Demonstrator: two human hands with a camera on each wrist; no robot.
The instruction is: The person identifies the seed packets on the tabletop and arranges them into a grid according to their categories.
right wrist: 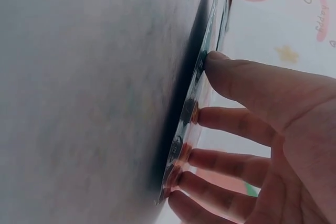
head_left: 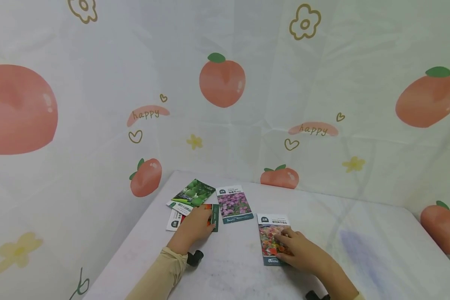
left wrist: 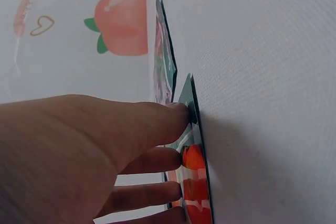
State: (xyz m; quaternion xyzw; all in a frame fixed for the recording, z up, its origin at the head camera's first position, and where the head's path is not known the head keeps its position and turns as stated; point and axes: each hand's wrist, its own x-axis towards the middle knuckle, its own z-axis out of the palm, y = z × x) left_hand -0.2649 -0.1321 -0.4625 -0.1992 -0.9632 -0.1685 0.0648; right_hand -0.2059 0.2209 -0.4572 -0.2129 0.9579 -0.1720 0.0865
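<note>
A white table (head_left: 360,250) stands against peach-print curtains (head_left: 97,104). Straight right hand (head_left: 301,252) fingertips press a flower seed packet (head_left: 271,237); the left hand (head_left: 195,225), fingers extended, half hides a red packet (head_left: 214,216) beneath.

The head camera looks forward and down over the white table (head_left: 360,250) from above. Each wrist camera sits close at table level, skimming that same tabletop (left wrist: 273,77) edge-on.

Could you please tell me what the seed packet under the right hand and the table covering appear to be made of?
Seed packet: probably glossy printed foil or plastic film; thin, with sheen in the right wrist view. Table covering: seemingly matte white cloth, faintly woven and stained.
</note>
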